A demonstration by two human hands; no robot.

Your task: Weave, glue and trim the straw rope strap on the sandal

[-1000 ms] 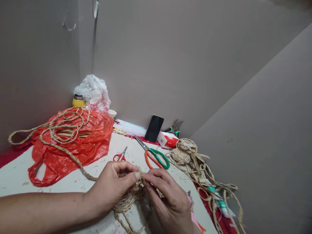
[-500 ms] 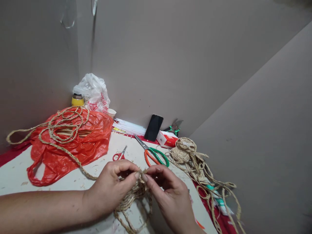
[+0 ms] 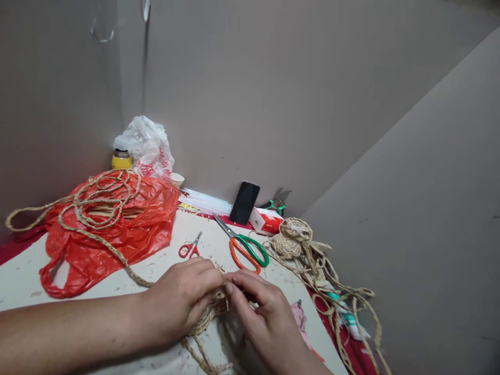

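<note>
Low in the middle of the view, my left hand (image 3: 187, 294) is closed around a coiled piece of braided straw cord (image 3: 211, 315), its fingers covering much of it. My right hand (image 3: 262, 312) pinches at the coil's upper edge, thumb against fingers, right beside the left fingertips. What exactly lies between those fingertips is too small to tell. A braided cord (image 3: 117, 255) runs from beside my left hand to loose loops on a red plastic bag (image 3: 156, 219). Other loose cord ends hang below the coil.
Small red-handled scissors (image 3: 190, 247) and larger scissors with green and orange handles (image 3: 248, 251) lie just beyond my hands. A black phone (image 3: 244, 202) leans near the wall beside a red-and-white box (image 3: 266, 222). Coiled and loose braided cord (image 3: 291, 239) is heaped at the right.
My left hand has turned over, its back and knuckles now hiding more of the coil. My right hand stays at the coil's edge. The view has shifted slightly.
</note>
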